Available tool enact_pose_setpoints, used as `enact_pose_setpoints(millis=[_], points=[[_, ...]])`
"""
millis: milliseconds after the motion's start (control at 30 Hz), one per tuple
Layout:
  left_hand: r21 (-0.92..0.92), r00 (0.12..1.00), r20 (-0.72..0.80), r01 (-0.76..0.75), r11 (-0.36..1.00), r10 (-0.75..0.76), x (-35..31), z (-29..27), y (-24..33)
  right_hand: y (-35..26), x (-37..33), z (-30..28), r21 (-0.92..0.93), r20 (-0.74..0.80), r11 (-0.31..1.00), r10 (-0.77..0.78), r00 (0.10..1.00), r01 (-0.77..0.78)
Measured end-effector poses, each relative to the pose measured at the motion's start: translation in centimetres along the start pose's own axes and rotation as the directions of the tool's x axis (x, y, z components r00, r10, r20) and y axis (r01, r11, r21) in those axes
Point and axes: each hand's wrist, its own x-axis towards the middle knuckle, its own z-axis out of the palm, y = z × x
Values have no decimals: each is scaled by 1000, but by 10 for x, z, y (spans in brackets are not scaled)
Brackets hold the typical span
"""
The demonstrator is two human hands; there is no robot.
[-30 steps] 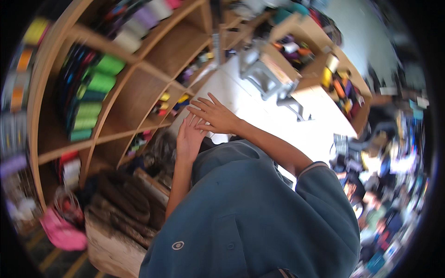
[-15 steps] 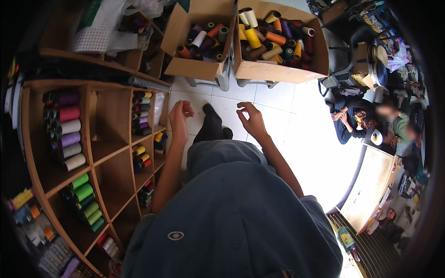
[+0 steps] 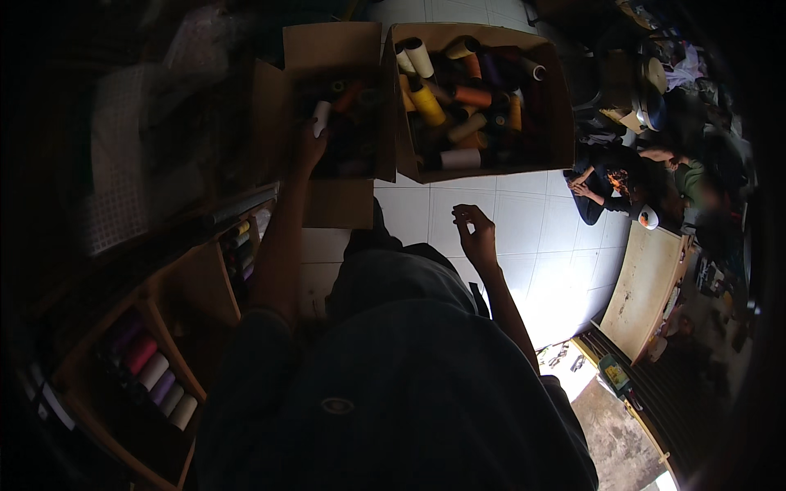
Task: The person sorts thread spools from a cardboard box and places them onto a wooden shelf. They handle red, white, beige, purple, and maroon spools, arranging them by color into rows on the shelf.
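My left hand [image 3: 309, 147] reaches into the left cardboard box [image 3: 332, 41], its fingers closed around the lower end of a white thread spool [image 3: 322, 117]. Other spools in this box lie in deep shadow, and an orange spool [image 3: 348, 96] shows dimly beside the white one. Over the tiled floor, in front of the right cardboard box [image 3: 491, 168], my right hand [image 3: 476, 235] hangs with loosely curled fingers. A gap shows between its thumb and fingers, and I see nothing held there.
The right box holds many spools, among them a yellow spool [image 3: 426, 106]. Wooden shelves [image 3: 164, 327] with thread spools stand at my left. People [image 3: 622, 188] sit at the right beyond a light wooden table [image 3: 643, 282]. The picture is dark, especially at left.
My left hand has moved forward into the left box and taken hold of the white spool. The boxes appear nearer, the shelves have shifted down, and the picture has darkened.
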Motion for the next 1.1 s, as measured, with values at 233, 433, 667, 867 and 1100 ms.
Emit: enact_pose_setpoints(millis=[233,433,667,867,1100], points=[[423,984,-165,2,906,75,45,55,-81,-16,62,-6,-196,-21,979,-53,998,48],[474,911,303,112,873,-281,73,42,-80,21,132,-21,-340,-4,940,-22,1000,19],[-392,903,299,412,822,-310,11,0,-55,111,195,-38,-604,1,778,217,976,-172],[-652,973,209,216,727,-101,-56,-22,8,145,227,-37,-502,59,863,107,993,-64],[-931,866,362,318,-179,-344,-89,-8,190,141,230,-25,-397,333,895,-68,940,205]])
